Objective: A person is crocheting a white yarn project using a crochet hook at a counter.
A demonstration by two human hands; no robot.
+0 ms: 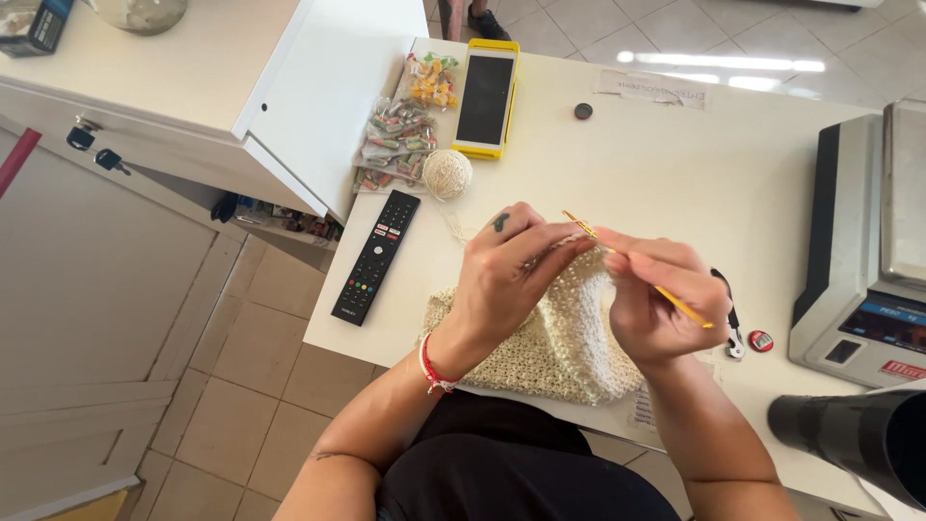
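My left hand (506,275) grips the top edge of a cream crocheted piece (564,352) that lies on the near edge of the white table (675,174). A red cord bracelet circles that wrist. My right hand (656,299) holds a thin yellow crochet hook (590,231), its tip poking out beside the left fingers, its tail sticking out to the lower right. A strand of yarn runs from the work up to a small cream yarn ball (448,174) further back on the table.
A black remote control (376,257) lies left of the work. A phone in a yellow case (485,98), bags of sweets (395,140), a small black button (583,111), a weighing scale (868,260), a black-handled tool (730,314) and a dark cylinder (858,434) are around.
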